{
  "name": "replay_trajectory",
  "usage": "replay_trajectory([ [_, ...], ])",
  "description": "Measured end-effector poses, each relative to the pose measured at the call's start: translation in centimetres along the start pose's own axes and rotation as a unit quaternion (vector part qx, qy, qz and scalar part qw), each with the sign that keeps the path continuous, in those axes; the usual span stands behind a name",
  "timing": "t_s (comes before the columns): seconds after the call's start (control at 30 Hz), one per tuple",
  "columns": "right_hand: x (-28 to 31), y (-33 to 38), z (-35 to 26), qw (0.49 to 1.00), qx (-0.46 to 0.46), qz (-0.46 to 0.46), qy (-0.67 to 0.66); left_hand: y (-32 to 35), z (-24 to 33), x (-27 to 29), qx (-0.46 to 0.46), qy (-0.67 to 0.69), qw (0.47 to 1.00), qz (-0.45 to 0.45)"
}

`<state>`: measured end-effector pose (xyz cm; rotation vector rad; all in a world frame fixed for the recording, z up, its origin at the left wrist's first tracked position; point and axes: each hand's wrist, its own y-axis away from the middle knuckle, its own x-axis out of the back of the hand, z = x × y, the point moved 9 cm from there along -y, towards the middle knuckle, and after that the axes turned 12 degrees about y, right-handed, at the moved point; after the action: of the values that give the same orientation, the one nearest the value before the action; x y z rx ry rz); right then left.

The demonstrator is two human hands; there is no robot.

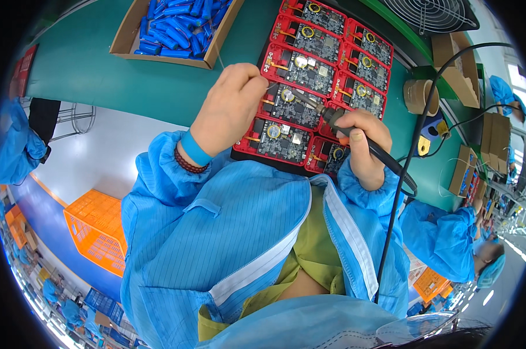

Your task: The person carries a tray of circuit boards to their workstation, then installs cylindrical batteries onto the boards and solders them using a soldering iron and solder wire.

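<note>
A black cable (416,142) hangs across the right side, nearest the jacket (240,215). Red cases (249,141) reach close to the near edge of the bench (100,72). Right hand (365,148) is clamped round the iron (336,118), tip over a board (301,115), left column, second row from the near end. Left hand (231,107), beside that board, has its fingers together on a thin wire (220,58). Room for moving: green surface left of the cases; a narrower strip before the tape roll (415,96). Board: dark, seated in its red case, bearing a pale disc and silver patches. Beyond: box (126,38) of blue cells (179,29)
</note>
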<state>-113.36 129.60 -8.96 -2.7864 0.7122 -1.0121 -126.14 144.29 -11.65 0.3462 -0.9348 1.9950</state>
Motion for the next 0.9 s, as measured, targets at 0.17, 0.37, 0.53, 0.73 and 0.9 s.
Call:
replay_trajectory([
  [0.17,0.4,1.9,-1.6,0.999,0.046,-0.014,0.000,1.7,0.8,1.2,0.014,0.023,1.000,0.012],
  [0.37,0.0,3.5,-3.0,0.997,0.072,-0.039,-0.011,3.3,4.1,2.1,-0.046,-0.040,0.998,0.000],
  [0.53,-1.3,3.7,-3.7,0.995,0.071,-0.069,0.005,5.1,3.4,0.5,-0.018,0.004,0.999,-0.032],
  [0.73,-2.8,3.0,-3.9,0.993,0.093,-0.067,0.031,5.3,3.2,0.3,-0.027,0.003,0.998,-0.056],
  [0.9,-3.3,2.7,-3.7,0.994,0.085,-0.063,0.042,5.3,3.2,0.4,-0.033,-0.005,0.997,-0.068],
])
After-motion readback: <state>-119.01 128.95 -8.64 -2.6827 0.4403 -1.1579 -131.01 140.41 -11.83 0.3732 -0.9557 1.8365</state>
